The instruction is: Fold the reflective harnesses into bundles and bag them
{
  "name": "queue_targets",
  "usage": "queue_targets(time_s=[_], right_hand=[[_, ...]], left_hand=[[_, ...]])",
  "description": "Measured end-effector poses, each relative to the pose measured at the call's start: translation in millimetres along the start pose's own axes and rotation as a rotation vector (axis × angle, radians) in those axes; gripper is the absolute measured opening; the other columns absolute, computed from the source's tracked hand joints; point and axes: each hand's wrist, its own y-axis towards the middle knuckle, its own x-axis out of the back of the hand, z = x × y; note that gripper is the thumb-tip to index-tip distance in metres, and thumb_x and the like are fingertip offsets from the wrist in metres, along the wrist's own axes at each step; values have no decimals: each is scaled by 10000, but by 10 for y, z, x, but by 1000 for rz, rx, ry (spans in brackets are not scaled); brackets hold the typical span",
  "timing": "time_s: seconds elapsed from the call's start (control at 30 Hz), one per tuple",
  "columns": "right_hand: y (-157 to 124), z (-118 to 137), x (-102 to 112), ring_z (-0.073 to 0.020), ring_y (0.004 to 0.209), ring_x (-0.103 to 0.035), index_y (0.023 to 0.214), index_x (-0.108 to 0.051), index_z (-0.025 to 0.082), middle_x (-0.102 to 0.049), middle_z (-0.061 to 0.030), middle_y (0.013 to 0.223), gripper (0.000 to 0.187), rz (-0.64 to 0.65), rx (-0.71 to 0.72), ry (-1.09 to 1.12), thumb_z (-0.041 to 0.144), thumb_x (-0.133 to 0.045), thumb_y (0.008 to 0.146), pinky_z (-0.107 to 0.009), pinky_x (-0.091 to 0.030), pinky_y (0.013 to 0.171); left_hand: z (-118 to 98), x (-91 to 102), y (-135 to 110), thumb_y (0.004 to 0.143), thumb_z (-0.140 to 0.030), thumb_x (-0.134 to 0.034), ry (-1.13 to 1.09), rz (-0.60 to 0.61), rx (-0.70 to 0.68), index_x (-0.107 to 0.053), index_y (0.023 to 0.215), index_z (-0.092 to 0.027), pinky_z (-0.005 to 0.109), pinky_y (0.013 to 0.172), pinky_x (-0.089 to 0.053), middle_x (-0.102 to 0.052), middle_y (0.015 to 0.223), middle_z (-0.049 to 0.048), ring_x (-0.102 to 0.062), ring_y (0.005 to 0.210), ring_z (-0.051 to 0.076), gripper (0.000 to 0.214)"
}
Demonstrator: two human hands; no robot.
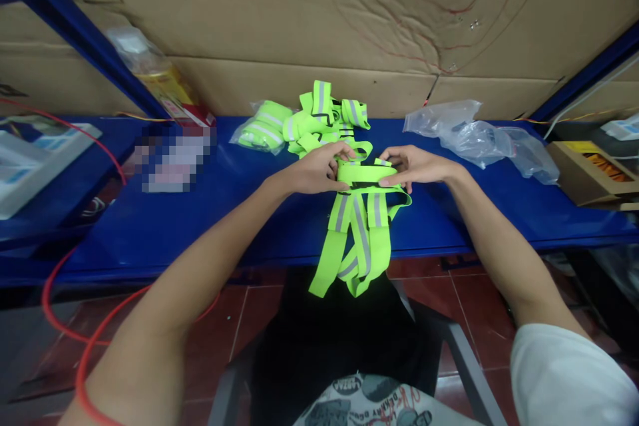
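Note:
A neon yellow-green reflective harness (367,175) with grey stripes lies at the front of the blue table, its waistband folded between my two hands. Several of its straps (357,239) hang down over the table's front edge. My left hand (324,168) grips the band's left end between thumb and fingers. On the other end, my right hand (412,166) pinches the band, its thumb beside a black strip. Just behind my left hand lies a heap of similar reflective straps (319,120). To the left of the heap is a clear bag (265,126) with a folded reflective harness inside.
Crumpled clear plastic bags (474,133) lie at the back right, beside an open cardboard box (592,173). At the back left stands a bottle of yellow liquid (154,73). A red hose (82,339) loops near my left arm. Cardboard (279,20) walls off the back.

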Motion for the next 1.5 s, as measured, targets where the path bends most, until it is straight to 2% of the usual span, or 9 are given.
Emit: queue_targets(time_s=[0.2, 0.37, 0.53, 0.67, 0.83, 0.97, 1.17, 1.33, 1.5], right_hand=[[26, 28, -90, -109, 594, -523, 933, -795, 208, -665, 45, 718, 461, 61, 70, -89, 577, -975, 722, -265, -421, 513], [101, -27, -110, -175, 782, -589, 931, -816, 200, -701, -15, 898, 438, -186, 363, -280, 570, -962, 747, -308, -444, 695], [150, -92, -121, -217, 833, -639, 1055, -854, 209, -739, -56, 971, 382, -328, 451, -472, 515, -909, 833, -330, -422, 753], [154, -89, -174, -215, 825, -628, 991, -825, 207, -735, -59, 962, 350, -360, 496, -532, 508, -909, 834, -325, -405, 737], [120, -33, -189, -143, 647, -478, 1077, -845, 218, -633, -2, 793, 538, -290, 417, -311, 730, -762, 936, -306, -342, 620], [115, -36, -159, -146, 645, -494, 1014, -868, 210, -653, -14, 753, 666, -252, 316, -310, 838, -656, 953, -325, -332, 624], [107, 0, -208, -144, 644, -496, 895, -867, 203, -677, -35, 792, 623, -259, 231, -478, 820, -807, 827, -344, -332, 630], [92, 45, -295, -146, 670, -522, 927, -852, 204, -704, -27, 805, 551, -155, 231, -395, 748, -827, 842, -338, -374, 660], [100, 59, -346, -146, 677, -484, 968, -843, 194, -671, -12, 786, 552, -102, 255, -330, 725, -853, 818, -322, -359, 639]], left_hand=[[2, -10, -15, 818, -255, -888, 243, -35, -72, -659, 1512, -257, 348, 781, -609, -610, 1318, 108, -637, 871, 179, 731], [-4, 21, -50, 759, -319, -977, 341, -176, -58, -696, 1470, -241, 378, 793, -616, -595, 1300, 122, -641, 936, 225, 768], [-39, 80, -40, 860, -520, -899, 239, -80, -10, -711, 1383, -240, 307, 677, -549, -715, 993, 36, -646, 698, 160, 622], [-52, 108, -10, 900, -462, -819, 229, -113, -49, -737, 1149, -217, 284, 680, -501, -727, 860, -5, -673, 701, 166, 359], [-45, 52, 5, 877, -307, -769, 360, -163, -138, -690, 984, -211, 319, 801, -510, -733, 1030, 39, -699, 921, 222, 164], [-91, 28, 5, 828, -202, -760, 444, -124, -95, -688, 956, -217, 319, 802, -474, -715, 1112, 44, -687, 993, 236, 147], [-94, 100, 13, 771, -319, -916, 360, -103, -31, -755, 920, -223, 319, 779, -488, -719, 993, 18, -687, 915, 217, 239], [-26, 111, -28, 724, -441, -982, 0, -20, 68, -752, 936, -213, 278, 551, -523, -717, 1069, 36, -635, 586, 98, 387], [-56, 105, -31, 687, -443, -1001, -71, 5, 121, -739, 974, -203, 254, 538, -546, -756, 1033, 34, -678, 584, 103, 456]])
